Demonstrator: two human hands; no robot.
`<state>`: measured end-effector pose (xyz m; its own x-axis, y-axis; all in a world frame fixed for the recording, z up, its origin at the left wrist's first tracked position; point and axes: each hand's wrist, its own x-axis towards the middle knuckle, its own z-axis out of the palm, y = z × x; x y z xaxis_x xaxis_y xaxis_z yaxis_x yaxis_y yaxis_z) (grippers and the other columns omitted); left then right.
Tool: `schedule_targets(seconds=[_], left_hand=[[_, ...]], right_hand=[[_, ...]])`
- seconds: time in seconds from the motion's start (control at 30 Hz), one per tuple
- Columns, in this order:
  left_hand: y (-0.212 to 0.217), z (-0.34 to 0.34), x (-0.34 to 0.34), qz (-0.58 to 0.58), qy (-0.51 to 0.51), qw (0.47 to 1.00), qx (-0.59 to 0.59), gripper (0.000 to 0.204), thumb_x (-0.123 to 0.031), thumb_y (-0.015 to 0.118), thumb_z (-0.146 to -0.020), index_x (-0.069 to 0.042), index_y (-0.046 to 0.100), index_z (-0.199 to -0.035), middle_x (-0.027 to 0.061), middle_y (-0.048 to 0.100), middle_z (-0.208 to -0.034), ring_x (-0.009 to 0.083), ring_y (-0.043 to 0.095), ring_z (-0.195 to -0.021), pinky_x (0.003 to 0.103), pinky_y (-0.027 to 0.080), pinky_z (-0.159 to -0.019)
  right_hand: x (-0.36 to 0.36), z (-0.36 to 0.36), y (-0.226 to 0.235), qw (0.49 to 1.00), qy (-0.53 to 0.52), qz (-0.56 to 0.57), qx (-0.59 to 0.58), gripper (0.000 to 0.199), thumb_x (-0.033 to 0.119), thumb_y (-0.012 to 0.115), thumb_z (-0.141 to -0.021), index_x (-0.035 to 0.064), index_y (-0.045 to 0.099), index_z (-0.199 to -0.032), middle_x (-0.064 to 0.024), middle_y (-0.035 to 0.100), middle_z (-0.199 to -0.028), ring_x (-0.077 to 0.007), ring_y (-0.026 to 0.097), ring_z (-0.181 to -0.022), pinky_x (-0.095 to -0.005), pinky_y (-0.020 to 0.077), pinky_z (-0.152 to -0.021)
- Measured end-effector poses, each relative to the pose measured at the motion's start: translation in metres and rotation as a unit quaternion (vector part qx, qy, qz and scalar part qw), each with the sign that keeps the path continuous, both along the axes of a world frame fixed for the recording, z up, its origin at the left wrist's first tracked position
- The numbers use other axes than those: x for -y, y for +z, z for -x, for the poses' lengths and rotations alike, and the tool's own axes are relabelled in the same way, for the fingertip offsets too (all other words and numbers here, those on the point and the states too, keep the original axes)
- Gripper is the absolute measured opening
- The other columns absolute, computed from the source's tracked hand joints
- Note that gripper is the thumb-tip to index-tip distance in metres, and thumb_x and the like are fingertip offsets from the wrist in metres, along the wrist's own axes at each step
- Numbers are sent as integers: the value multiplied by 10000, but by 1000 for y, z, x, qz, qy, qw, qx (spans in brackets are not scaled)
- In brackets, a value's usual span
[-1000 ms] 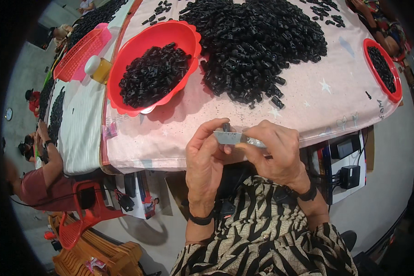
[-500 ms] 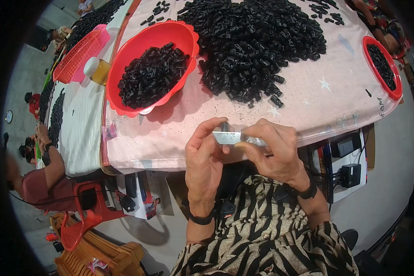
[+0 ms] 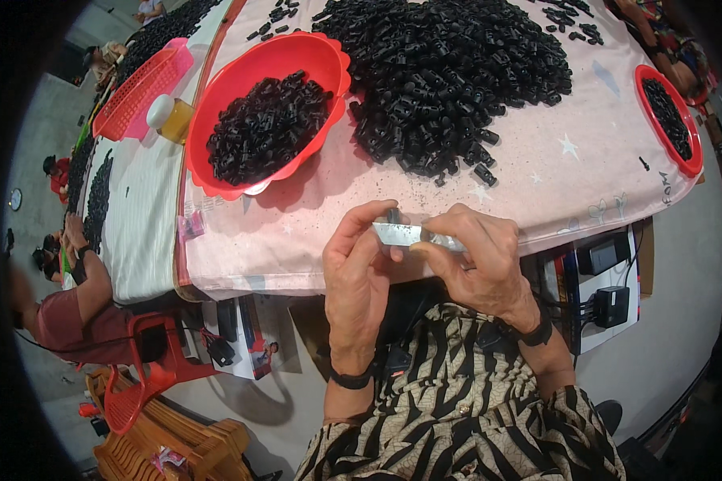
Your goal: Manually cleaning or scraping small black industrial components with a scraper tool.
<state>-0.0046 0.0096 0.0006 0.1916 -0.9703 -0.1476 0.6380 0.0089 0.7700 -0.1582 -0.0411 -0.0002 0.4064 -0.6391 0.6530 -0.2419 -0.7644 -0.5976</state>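
Between the fingertips of my left hand (image 3: 351, 284) is a small black plastic piece (image 3: 393, 215), partly hidden by the blade. My right hand (image 3: 489, 260) pinches a flat, shiny metal blade (image 3: 396, 234) with black specks on it. Its wrapped-looking rear end lies under the fingers. The blade lies across the black piece at the table's near edge; whether its edge touches the piece I cannot tell. Beyond my hands rises a large heap of small black plastic parts (image 3: 449, 88). To the left of the heap stands a red scalloped bowl (image 3: 208, 104) partly filled with similar parts.
Dark crumbs dot the pink tablecloth (image 3: 537, 204). At far right lies a red tray (image 3: 693, 165) of black parts. A pink basket (image 3: 140, 92) and a white-capped jar (image 3: 168, 119) stand on the left. A co-worker's arm (image 3: 92, 280) reaches in nearby, beside a red chair (image 3: 128, 401).
The metal blade has tilted slightly, its left end now higher. Both hands keep their hold and nearly the same place.
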Motion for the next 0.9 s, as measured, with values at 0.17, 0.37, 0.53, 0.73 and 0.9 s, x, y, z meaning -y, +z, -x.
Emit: schedule_targets(seconds=[0.17, 0.37, 0.53, 0.73, 0.9], left_hand=[[-1, 0, -1, 3, 1, 1000, -3, 239, -31, 503, -929, 60, 563, -1142, 74, 621, -955, 93, 510, -752, 213, 439, -720], [2, 5, 0, -3, 13, 1000, -3, 251, -53, 541, -923, 43, 569, -1153, 69, 620, -947, 96, 535, -770, 211, 444, -696], [1, 0, -2, -18, -19, 1000, -14, 266, -100, 538, -940, 9, 577, -1180, 91, 639, -912, 102, 540, -662, 212, 443, -612], [1, 2, -1, -21, -4, 999, -35, 240, -94, 580, -916, 19, 594, -1127, 130, 619, -936, 145, 543, -676, 204, 413, -526], [-1, 2, -1, -16, -15, 1000, 18, 211, -82, 599, -902, 23, 615, -1084, 131, 630, -926, 147, 550, -691, 207, 420, -535]], right_hand=[[0, -6, -3, 1000, -21, 14, 2, 177, 95, 710, -795, 20, 575, -881, -84, 587, -674, -210, 607, -536, -314, 453, -447], [2, -3, 2, 999, -10, -31, 20, 132, 74, 682, -819, 13, 582, -879, -92, 629, -716, -190, 644, -580, -296, 478, -446], [12, 16, 4, 992, -83, -70, 61, 116, 98, 653, -859, 11, 596, -910, -68, 657, -750, -133, 664, -629, -244, 520, -425], [28, 43, -3, 972, -218, -45, 75, 169, 105, 694, -848, -12, 618, -943, -78, 659, -765, -109, 615, -625, -241, 476, -505], [36, 51, -4, 969, -222, -46, 96, 159, 88, 689, -848, -19, 618, -940, -66, 645, -750, -93, 588, -642, -229, 459, -516]])
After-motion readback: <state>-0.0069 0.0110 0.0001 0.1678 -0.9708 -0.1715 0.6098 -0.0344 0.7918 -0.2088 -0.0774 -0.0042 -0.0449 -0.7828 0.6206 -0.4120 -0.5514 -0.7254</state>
